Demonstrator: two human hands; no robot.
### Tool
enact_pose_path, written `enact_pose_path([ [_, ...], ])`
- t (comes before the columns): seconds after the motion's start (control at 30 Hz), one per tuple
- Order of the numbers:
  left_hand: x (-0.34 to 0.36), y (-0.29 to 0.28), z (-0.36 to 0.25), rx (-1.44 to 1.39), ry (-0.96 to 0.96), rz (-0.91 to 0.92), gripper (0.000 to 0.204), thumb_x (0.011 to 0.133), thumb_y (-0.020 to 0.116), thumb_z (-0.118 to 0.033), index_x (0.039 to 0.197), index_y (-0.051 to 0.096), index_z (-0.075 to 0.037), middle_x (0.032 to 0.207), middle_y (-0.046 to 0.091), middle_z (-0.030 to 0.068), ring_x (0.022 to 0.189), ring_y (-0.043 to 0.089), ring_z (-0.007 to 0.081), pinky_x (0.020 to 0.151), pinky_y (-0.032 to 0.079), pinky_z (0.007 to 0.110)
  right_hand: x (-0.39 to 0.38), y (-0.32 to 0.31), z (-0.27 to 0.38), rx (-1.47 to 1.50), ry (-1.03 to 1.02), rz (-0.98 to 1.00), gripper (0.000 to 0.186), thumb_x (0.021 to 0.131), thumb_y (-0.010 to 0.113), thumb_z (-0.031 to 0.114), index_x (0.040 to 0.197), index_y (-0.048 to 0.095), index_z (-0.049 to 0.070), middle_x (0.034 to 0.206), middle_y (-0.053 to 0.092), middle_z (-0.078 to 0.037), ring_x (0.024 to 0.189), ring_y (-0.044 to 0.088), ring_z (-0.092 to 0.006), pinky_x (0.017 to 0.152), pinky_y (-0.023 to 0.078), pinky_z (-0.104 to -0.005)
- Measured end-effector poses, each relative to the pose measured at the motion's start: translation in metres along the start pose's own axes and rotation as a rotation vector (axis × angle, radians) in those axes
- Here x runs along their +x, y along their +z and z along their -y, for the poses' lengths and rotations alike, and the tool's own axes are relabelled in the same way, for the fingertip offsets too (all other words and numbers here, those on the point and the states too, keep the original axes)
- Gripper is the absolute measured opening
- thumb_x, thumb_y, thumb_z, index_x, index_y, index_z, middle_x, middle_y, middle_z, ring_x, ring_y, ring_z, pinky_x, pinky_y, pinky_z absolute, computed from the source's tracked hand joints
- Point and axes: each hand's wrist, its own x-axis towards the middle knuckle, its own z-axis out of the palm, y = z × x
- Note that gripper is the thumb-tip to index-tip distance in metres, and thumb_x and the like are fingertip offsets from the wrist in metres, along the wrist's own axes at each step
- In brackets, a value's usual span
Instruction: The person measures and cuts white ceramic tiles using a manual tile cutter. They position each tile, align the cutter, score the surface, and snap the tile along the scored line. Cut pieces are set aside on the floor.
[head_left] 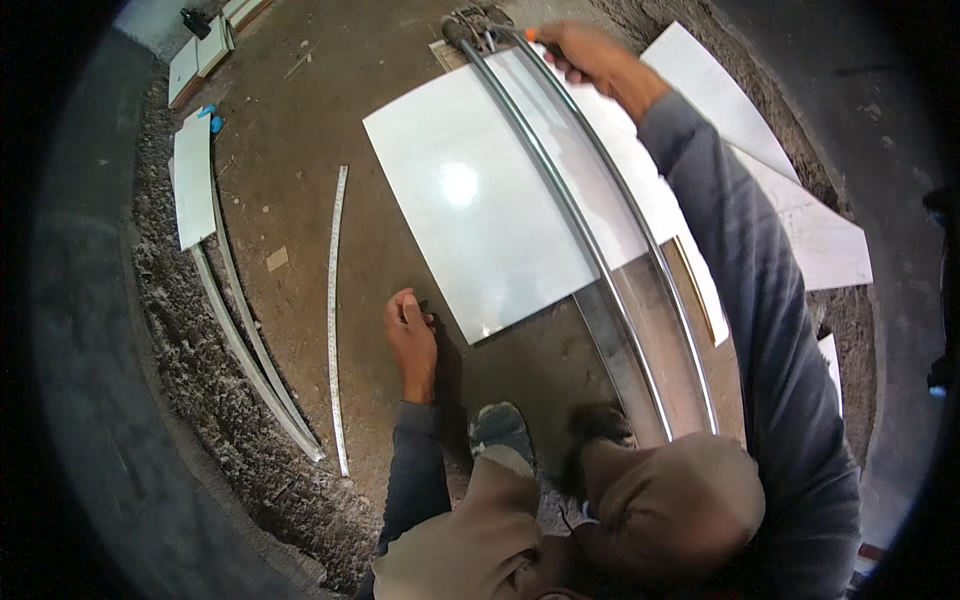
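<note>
a: what sits nearest, and is it a worry?

b: the right knee [700, 490], lower right of the frame, covers the near ends of the metal rails [634, 342]. i can't tell if it touches them. leaning there could nudge them askew.

a: and the left hand [411, 340]?

b: left of the lower centre, fingers loosely bent, holding nothing. it's near the tile's lower corner but apart from it, so that side has no hand steadying it.

a: anything underfoot?

b: a marked strip [337, 300] lies on the floor, left of centre. a careless step could bend it or slide on it.

a: where's the white tile [470, 200]?

b: upper centre, beneath the rails, reaching well left of the bed [655, 320]. i can't see what props the overhang. if nothing does, pressure could tip it or crack it off line.

a: the right hand [588, 55]?

b: top of the frame, fingers curled beside an orange tip [531, 35]. it's too blurred to tell whether they grasp it. a poor hold could slip, and a finger could get pinched against the rail.
</note>
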Motion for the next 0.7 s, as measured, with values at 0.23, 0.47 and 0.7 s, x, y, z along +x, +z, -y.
enact_pose_path([
  [0.23,-0.017,-0.004,-0.051,-0.009,0.026,0.085,0.037,0.109,0.053,-0.035,0.123,0.066,-0.003,0.101,0.066,0.004,0.08,0.063,0.0114,0.066,0.051,0.028,-0.081,-0.03,0.015,-0.373,-0.13,0.023,0.037,0.099,0.057,0.036,0.079,0.062,0.005,0.066,0.053,-0.001,0.053,0.043,-0.0123,0.045,0.032,-0.0363],
  [0.47,0.016,0.056,-0.189,0.49,0.849,0.775,0.04,0.112,0.049,-0.035,0.124,0.065,0.0,0.107,0.068,0.0131,0.087,0.066,0.018,0.077,0.053,0.033,-0.309,-0.059,-0.041,-0.423,0.016,-0.095,0.051,0.102,0.053,0.035,0.137,0.063,0.0,0.117,0.072,-0.025,0.097,0.072,-0.0314,0.095,0.053,-0.043],
  [0.7,0.075,0.172,-0.236,1.233,1.072,1.052,0.06,0.111,0.041,-0.048,0.139,0.059,0.002,0.142,0.06,0.0242,0.128,0.059,0.0411,0.113,0.043,0.047,-0.439,-0.066,-0.06,-0.203,0.27,-0.172,0.044,0.105,0.055,0.029,0.139,0.061,0.003,0.126,0.069,-0.027,0.114,0.069,-0.0415,0.101,0.051,-0.0442],
])
